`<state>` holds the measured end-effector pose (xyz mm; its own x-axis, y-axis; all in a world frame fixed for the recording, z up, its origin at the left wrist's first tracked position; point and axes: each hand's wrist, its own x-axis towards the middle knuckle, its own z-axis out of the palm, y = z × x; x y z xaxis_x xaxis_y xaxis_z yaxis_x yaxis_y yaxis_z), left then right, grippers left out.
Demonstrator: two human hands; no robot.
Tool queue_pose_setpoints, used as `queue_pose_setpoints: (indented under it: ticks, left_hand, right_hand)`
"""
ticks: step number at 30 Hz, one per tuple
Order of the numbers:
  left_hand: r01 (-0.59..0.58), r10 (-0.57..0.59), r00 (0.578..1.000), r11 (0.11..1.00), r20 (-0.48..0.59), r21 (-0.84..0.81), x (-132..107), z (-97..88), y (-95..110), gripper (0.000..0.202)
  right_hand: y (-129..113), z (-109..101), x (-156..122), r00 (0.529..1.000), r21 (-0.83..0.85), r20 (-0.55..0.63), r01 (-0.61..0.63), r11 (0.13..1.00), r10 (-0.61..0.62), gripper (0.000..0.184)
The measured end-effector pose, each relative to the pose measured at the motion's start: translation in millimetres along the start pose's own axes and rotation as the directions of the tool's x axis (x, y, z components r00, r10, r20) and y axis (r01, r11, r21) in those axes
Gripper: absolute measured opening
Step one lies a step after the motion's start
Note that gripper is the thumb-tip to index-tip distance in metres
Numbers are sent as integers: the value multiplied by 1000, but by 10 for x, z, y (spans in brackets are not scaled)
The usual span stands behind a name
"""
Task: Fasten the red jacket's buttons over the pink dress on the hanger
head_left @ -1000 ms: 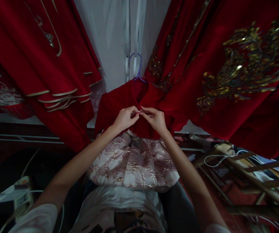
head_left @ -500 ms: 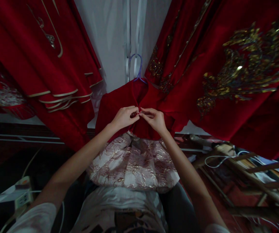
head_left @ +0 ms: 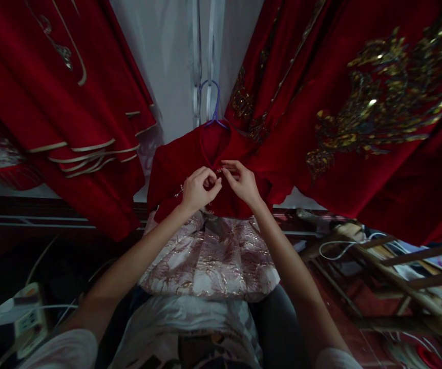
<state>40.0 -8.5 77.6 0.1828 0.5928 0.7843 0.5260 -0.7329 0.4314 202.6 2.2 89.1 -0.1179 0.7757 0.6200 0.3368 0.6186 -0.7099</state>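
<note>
A small red velvet jacket [head_left: 174, 169] hangs on a purple hanger [head_left: 213, 102] in front of me, over a pale brocade skirt [head_left: 209, 261]. My left hand [head_left: 197, 188] and my right hand [head_left: 241, 182] meet at the jacket's front opening, just below the collar. Both hands pinch the fabric edges, fingers curled and almost touching each other. A small shiny fastener [head_left: 219, 170] glints between the fingertips. Which hand holds it I cannot tell.
Larger red garments hang at the left [head_left: 63, 102] and right, the right one [head_left: 359, 113] with gold embroidery. A white wall [head_left: 170, 61] shows behind. A power strip with white cables [head_left: 24, 323] lies at lower left. Wooden frame pieces and cords [head_left: 390, 261] crowd the lower right.
Both hands have shifted slightly up along the jacket's front toward the collar. The left fingers have curled tighter. The view has tilted a little.
</note>
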Motion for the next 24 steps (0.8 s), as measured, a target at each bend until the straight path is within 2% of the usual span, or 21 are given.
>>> queue_pose_setpoints:
  ticks: [2, 5, 8, 11, 17, 24]
  left_hand:
    - [117, -118, 989, 993, -85, -19, -18, 13, -87, 11]
    - [210, -210, 970, 978, -119, -12, -57, 56, -195, 23]
    - [235, -237, 968, 972, -82, -28, -94, 106, -238, 30]
    - [229, -236, 971, 966, -40, -120, -108, 144, -241, 29]
    - [251, -267, 964, 921, -13, -297, -88, 173, -265, 25]
    - [342, -356, 933, 823, 57, -455, -31, 145, -262, 20]
  right_hand:
    - [19, 5, -10, 1000, -35, -4, -1, 999, 0, 25]
    - [87, 56, -4, 1000, -59, -10, -19, 998, 18, 23]
    - [157, 132, 2, 999, -49, 8, -41, 998, 41, 24]
    - [182, 172, -1, 999, -27, 13, -44, 999, 45, 21]
    - [136, 109, -10, 999, 24, 33, -25, 999, 24, 14]
    - [99, 50, -37, 998, 69, 55, -16, 998, 12, 21]
